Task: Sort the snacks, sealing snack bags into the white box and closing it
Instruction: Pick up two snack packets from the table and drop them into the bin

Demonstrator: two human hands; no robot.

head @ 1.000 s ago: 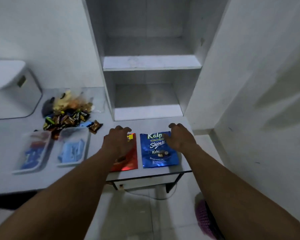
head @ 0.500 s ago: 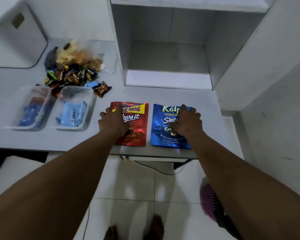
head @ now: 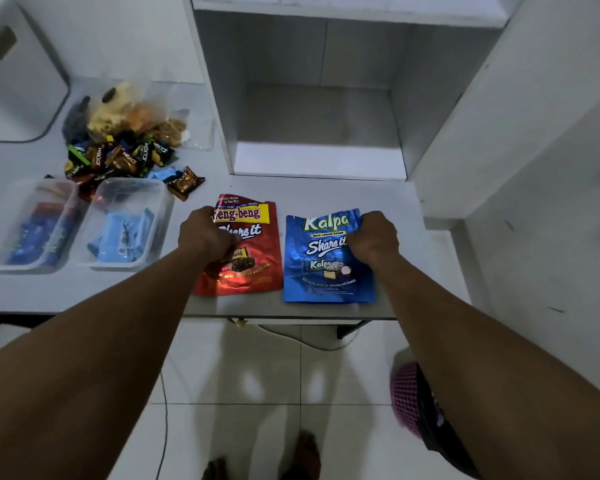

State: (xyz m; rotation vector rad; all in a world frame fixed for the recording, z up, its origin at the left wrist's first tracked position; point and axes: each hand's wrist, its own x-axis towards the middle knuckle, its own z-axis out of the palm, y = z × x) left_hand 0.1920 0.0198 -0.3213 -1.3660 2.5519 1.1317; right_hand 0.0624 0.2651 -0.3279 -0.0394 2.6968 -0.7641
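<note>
Red Beng-beng bag (head: pixel 246 251) and blue Kalpa bag (head: pixel 326 261) lie side by side at frame centre on the grey table (head: pixel 326 192). Left hand (head: pixel 207 233) is clenched on the red bag's left edge; right hand (head: pixel 374 235) grips the blue bag's upper right edge. White box (head: pixel 18 84) sits upper left.

One head-worn wide-angle camera supplies the only view — it looks forward and steeply down from above the counter (head: pixel 326 192). Both forearms run up from the lower corners toward mid-frame, with the floor (head: pixel 257 375) directly below. The counter surface sits close — its far edge meets the shelf (head: pixel 319 161) opening at the top.
</note>
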